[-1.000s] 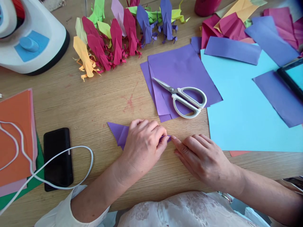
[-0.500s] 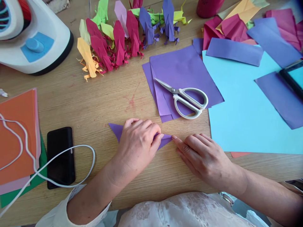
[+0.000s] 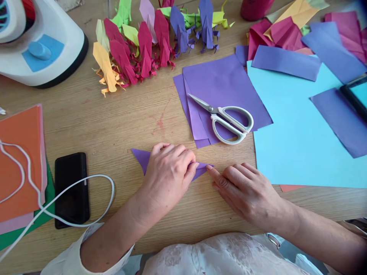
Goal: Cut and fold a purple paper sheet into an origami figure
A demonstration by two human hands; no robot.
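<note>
Folded purple paper (image 3: 141, 159): lies on the bare wood of the desk (image 3: 120, 126), nearer the person than the scissors (image 3: 211, 109). Long, narrow piece, matte violet, pointed at both ends. Left end flares into a sharp corner; right end tapers to a thin tip. Folded edge runs along the upper side toward the right tip, with a lighter strip on top and a flat darker flap slanting below it. Middle hidden under the left hand (image 3: 169, 173), so folds there can't be read. No writing or print on the visible parts.

Left hand: palm down over the paper, fingers bent, thumb and index finger closed on its folded edge. Right hand (image 3: 246, 191): index fingertip on the right tip, other fingers curled; thumb hidden, can't tell if it pinches.

Scissors rest slightly open on loose purple sheets (image 3: 223, 82), just beyond the hands. Large light blue sheet (image 3: 292, 141) to the right. Black device (image 3: 71, 191) and white cable (image 3: 99, 176) on the left. Row of multicolored origami figures (image 3: 146, 49) at the far side.
</note>
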